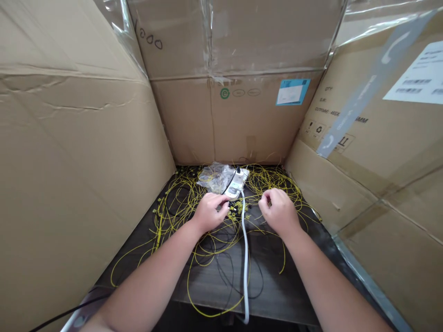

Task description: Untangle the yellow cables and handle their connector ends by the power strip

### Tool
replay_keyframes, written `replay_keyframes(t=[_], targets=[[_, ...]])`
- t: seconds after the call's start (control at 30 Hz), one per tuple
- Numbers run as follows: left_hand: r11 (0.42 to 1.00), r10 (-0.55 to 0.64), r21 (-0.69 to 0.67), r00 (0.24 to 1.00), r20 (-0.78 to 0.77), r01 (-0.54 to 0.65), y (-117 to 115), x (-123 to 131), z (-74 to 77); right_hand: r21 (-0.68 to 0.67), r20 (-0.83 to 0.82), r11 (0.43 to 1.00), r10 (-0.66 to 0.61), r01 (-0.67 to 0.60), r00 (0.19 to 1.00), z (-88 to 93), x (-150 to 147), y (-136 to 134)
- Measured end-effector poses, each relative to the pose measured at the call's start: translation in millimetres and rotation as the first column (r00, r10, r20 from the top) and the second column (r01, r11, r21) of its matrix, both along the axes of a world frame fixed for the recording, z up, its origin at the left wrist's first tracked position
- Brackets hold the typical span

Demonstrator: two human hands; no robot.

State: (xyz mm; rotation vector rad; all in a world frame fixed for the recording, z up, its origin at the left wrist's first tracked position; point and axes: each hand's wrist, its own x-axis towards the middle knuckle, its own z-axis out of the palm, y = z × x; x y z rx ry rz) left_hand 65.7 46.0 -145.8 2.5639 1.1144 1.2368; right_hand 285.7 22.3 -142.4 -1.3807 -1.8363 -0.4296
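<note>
A tangle of thin yellow cables [173, 216] and some black ones lies spread over a dark wooden table [263, 281]. My left hand [209, 211] rests on the tangle, its fingers curled around a cluster of small yellow and black connectors [236, 210]. My right hand [278, 210] hovers just right of it, fingers pinched on a thin yellow cable. A white power strip [237, 183] lies just beyond both hands, its thick white cord [245, 267] running toward me between my forearms.
A crumpled clear plastic bag [215, 177] sits beside the power strip. Large cardboard boxes wall the table in: left [69, 161], back [235, 92], right [380, 138]. A black cable [65, 313] leaves at the lower left.
</note>
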Motion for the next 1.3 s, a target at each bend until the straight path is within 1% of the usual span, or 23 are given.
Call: replay_keyframes(t=[0.13,0.27,0.4,0.5,0.57,0.63,0.7,0.73,0.77,0.8,0.83,0.87,0.9,0.97,1.03,1.17,1.23,1.3], targets=[[0.997,0.001,0.077,1.000,-0.007,0.000,4,-4,1.1,0.092,-0.001,0.990,-0.104,0.103,0.995,4.0,13,3],[0.993,0.033,0.115,0.999,-0.031,-0.030,7,-9,2.9,0.168,-0.020,0.965,-0.202,0.202,0.979,7.6,28,5],[0.987,0.098,0.134,0.993,-0.059,-0.089,10,-14,5.4,0.248,-0.059,0.917,-0.309,0.314,0.949,11.9,45,6],[0.981,0.130,0.153,0.990,-0.047,-0.122,15,-19,7.3,0.290,-0.130,0.872,-0.372,0.394,0.919,13.9,57,6],[0.977,0.140,0.165,0.990,-0.026,-0.134,18,-22,8.0,0.304,-0.187,0.851,-0.388,0.429,0.902,14.0,63,7],[0.975,0.154,0.164,0.988,0.002,-0.152,22,-25,8.1,0.296,-0.262,0.842,-0.383,0.451,0.886,13.6,63,7],[0.973,0.170,0.149,0.984,0.054,-0.176,24,-25,7.7,0.247,-0.384,0.854,-0.347,0.458,0.856,13.3,58,7],[0.974,0.169,0.140,0.982,0.085,-0.180,24,-24,7.3,0.211,-0.437,0.881,-0.303,0.424,0.847,13.6,52,6],[0.976,0.158,0.132,0.981,0.112,-0.173,23,-23,7.0,0.178,-0.469,0.919,-0.234,0.351,0.851,14.2,45,5],[0.980,0.135,0.130,0.982,0.130,-0.152,21,-21,6.8,0.153,-0.473,0.958,-0.143,0.241,0.869,15.2,37,3],[0.983,0.103,0.134,0.985,0.137,-0.121,19,-19,6.6,0.136,-0.447,0.985,-0.035,0.107,0.894,16.3,27,0],[0.986,0.066,0.143,0.989,0.132,-0.085,16,-16,6.5,0.121,-0.396,0.992,0.081,-0.035,0.915,17.4,17,-3],[0.987,0.030,0.153,0.992,0.119,-0.048,13,-13,6.3,0.103,-0.335,0.982,0.181,-0.155,0.925,18.3,6,-7],[0.986,-0.031,0.167,0.996,0.078,0.017,6,-7,5.9,0.050,-0.217,0.945,0.325,-0.322,0.920,18.7,-13,-14],[0.983,-0.089,0.165,0.995,0.033,0.083,0,-2,5.1,-0.014,-0.111,0.914,0.402,-0.406,0.909,16.9,-28,-19],[0.966,-0.206,0.156,0.978,-0.014,0.206,-7,4,3.3,-0.080,0.080,0.886,0.463,-0.458,0.883,8.6,-42,-18],[0.958,-0.238,0.161,0.971,-0.008,0.236,-9,6,3.5,-0.098,0.123,0.874,0.486,-0.477,0.865,3.9,-44,-15],[0.954,-0.257,0.157,0.966,-0.004,0.254,-12,6,4.6,-0.123,0.129,0.869,0.493,-0.479,0.861,-0.1,-44,-13]])
